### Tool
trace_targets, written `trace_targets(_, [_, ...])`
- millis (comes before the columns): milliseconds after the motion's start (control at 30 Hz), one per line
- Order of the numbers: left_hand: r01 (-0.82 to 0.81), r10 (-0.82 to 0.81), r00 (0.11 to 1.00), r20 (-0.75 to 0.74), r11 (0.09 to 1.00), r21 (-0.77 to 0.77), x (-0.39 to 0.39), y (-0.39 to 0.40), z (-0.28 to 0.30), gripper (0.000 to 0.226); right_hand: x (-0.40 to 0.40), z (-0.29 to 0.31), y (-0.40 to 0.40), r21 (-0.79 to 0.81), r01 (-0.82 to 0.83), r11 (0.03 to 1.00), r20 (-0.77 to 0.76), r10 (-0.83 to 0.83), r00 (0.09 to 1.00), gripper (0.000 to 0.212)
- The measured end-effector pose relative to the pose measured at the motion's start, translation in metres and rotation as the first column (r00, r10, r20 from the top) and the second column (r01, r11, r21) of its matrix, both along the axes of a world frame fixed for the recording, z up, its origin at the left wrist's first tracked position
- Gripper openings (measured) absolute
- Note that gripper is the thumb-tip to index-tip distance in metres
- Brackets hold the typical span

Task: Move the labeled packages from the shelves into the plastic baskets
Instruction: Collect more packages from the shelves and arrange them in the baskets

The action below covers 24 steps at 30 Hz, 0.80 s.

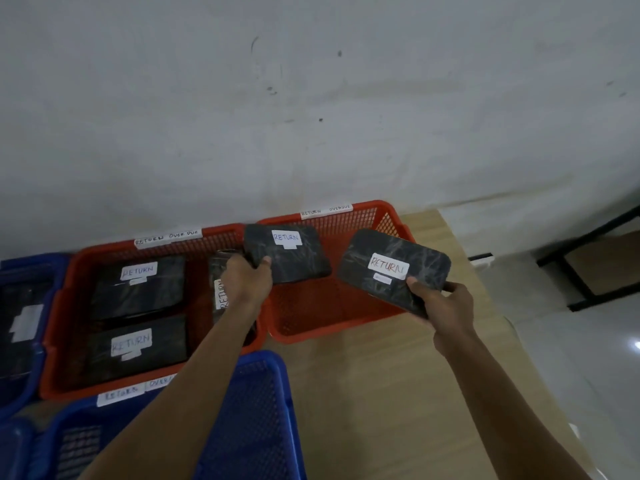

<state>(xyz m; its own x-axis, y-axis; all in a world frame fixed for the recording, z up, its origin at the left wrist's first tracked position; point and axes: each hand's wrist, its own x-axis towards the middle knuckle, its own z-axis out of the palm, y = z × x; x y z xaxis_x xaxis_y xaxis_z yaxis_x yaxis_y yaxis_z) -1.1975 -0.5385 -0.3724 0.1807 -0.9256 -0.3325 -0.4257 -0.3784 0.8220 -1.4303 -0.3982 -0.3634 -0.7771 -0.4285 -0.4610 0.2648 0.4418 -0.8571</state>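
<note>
Two hands are up over the red baskets, and each one holds a black pack. The left hand point(246, 275) grips a pack point(287, 252) by its near left corner, with the thumb on top and the fingers curled under. This pack has a white tag that says RETURN. It hangs over the back left part of the right red basket point(372, 216), just where the two red baskets meet. The right hand point(446, 301) pinches another pack point(393, 271) at its near edge, thumb on top. That pack is tilted and also says RETURN. It sits in the air over the right side of the same basket, partly past its rim. The two packs are near each other but do not touch. The floor of the right red basket shows bare red mesh. The left red basket point(55, 327) has three packs in it: one at the back point(138, 285), one at the front point(135, 346), and one standing on its side point(221, 289) behind the left arm. Both red baskets have a white strip on the back rim that says RETURN OVERDUE. A blue basket point(256, 410) sits in front, and another blue basket point(20, 327) is at the far left with a dark pack inside. All of them rest on a light wood table point(381, 393) by a white wall point(311, 98).
</note>
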Motion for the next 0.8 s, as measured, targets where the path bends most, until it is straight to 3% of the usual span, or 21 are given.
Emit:
trace_targets(133, [0.013,-0.011,0.998,0.054,0.999,-0.034,-0.022,-0.002,-0.007,0.037,-0.017,-0.013,-0.026,0.040,-0.060,0.997,0.006,0.059,0.998,0.063])
trace_targets(200, [0.033,-0.030,0.993,0.114,0.999,-0.026,-0.036,-0.003,-0.009,0.037,-0.024,-0.017,-0.037,0.091,-0.091,0.992,-0.058,0.097,0.994,0.069])
trace_targets(400, [0.060,-0.067,0.970,0.235,0.998,0.035,-0.063,-0.018,-0.028,0.043,-0.050,-0.016,-0.048,0.187,-0.186,0.964,-0.209,0.224,0.952,0.062])
trace_targets(633, [0.035,-0.065,0.965,0.253,0.992,0.123,-0.078,-0.026,-0.057,0.040,-0.065,-0.019,-0.045,0.154,-0.377,0.913,-0.075,0.392,0.917,0.049])
trace_targets(800, [0.020,-0.056,0.964,0.258,0.990,0.140,-0.086,-0.031,-0.064,0.049,-0.064,-0.024,-0.043,0.162,-0.426,0.890,-0.036,0.437,0.899,0.049])
